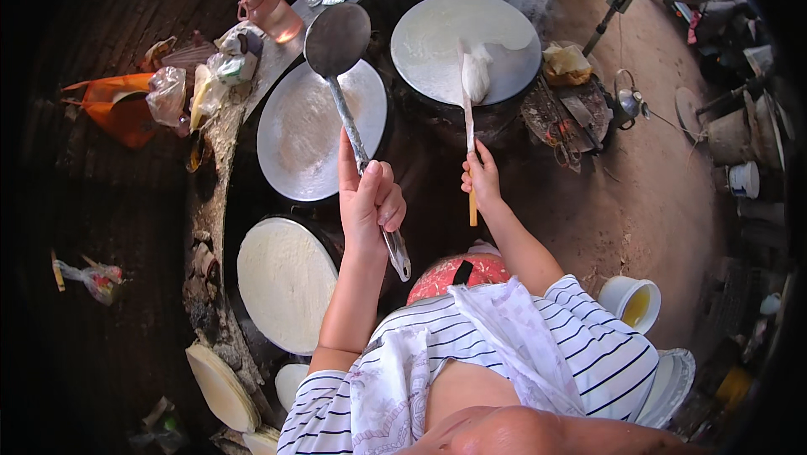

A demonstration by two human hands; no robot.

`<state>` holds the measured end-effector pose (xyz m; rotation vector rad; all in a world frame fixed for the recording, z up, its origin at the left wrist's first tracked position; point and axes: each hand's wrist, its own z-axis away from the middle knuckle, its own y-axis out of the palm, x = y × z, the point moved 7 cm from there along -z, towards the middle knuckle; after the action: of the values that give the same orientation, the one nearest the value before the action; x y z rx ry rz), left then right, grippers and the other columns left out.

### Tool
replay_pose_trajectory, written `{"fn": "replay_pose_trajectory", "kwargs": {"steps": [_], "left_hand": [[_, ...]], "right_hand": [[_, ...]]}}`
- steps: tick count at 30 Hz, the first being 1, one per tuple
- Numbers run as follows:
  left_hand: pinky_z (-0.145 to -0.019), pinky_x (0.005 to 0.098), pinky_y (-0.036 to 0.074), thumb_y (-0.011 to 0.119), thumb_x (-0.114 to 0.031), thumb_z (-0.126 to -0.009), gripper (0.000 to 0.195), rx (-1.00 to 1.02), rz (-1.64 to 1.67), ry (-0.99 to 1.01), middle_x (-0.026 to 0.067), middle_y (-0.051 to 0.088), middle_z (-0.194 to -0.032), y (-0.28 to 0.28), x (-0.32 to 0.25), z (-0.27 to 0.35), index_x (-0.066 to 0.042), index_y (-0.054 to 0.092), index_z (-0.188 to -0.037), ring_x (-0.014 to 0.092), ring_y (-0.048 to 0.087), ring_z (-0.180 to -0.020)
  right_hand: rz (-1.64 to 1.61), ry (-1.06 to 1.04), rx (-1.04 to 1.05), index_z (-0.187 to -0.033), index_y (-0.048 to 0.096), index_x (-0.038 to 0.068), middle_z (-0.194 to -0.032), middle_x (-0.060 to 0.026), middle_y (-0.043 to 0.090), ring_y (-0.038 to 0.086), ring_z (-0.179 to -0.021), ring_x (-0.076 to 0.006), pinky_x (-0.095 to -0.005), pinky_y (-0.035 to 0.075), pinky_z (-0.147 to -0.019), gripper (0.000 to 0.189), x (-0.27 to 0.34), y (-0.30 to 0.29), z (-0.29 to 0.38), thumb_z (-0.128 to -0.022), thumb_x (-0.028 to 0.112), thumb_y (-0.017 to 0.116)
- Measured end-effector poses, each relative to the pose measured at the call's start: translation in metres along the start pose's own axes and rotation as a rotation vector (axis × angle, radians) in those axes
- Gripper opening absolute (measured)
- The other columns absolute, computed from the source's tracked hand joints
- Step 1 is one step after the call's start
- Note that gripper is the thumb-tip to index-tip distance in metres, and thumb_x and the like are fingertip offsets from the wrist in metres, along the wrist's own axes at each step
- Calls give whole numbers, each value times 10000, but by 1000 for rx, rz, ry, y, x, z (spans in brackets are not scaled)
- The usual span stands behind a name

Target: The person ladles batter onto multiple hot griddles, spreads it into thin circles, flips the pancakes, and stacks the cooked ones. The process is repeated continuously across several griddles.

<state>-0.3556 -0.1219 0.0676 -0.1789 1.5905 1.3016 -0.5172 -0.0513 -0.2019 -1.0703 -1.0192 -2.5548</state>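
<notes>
My left hand [372, 203] grips the handle of a metal ladle [337, 40], its round dark head raised over the edge of a round metal griddle [302, 133] with a whitish, worn-looking surface. My right hand [482, 178] holds a stick with a yellow end [473, 203]; a wet white wad [477, 74], seemingly cloth or batter, is at its far end, over a second griddle [466, 26]. Pale batter coats much of that griddle, with a bare grey part at the right. Nearer, at the left, a pale flatbread [287, 285] covers a third round surface.
A pink bottle [271, 14] and plastic bags [167, 96] line the ledge at left. Stacked flatbreads [220, 389] lie lower left. Right of the far griddle is a cluttered round stand [580, 108]. A white bucket [630, 304] with yellow liquid stands beside me.
</notes>
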Motion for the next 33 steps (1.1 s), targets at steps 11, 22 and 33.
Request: {"fn": "replay_pose_trajectory", "kwargs": {"steps": [11,22,33], "left_hand": [[-343,195,270,484,-131,-1012,605,-154,-294,-69,-24,342,-653,19,29,-4,-295,223,-1533,39,292,-413],[-352,204,275,486,-128,-1016,615,-26,-395,-152,-20,335,-656,74,89,-56,-323,212,-1532,50,296,-421],[-370,197,272,504,-117,-1009,614,-46,-481,-175,-22,345,-665,111,128,-110,-304,237,-1530,49,302,-437]], "right_hand": [[386,82,216,-1437,456,158,-745,-3,518,406,-423,-69,-230,351,-364,425,29,-36,4,-1018,216,501],[539,-113,28,-1402,520,195,-744,21,498,395,-471,-37,-194,342,-388,399,199,-116,-87,-1009,263,517],[600,-73,154,-1319,600,131,-686,20,543,411,-428,-40,-197,346,-378,360,257,-184,-110,-983,253,558]]}}
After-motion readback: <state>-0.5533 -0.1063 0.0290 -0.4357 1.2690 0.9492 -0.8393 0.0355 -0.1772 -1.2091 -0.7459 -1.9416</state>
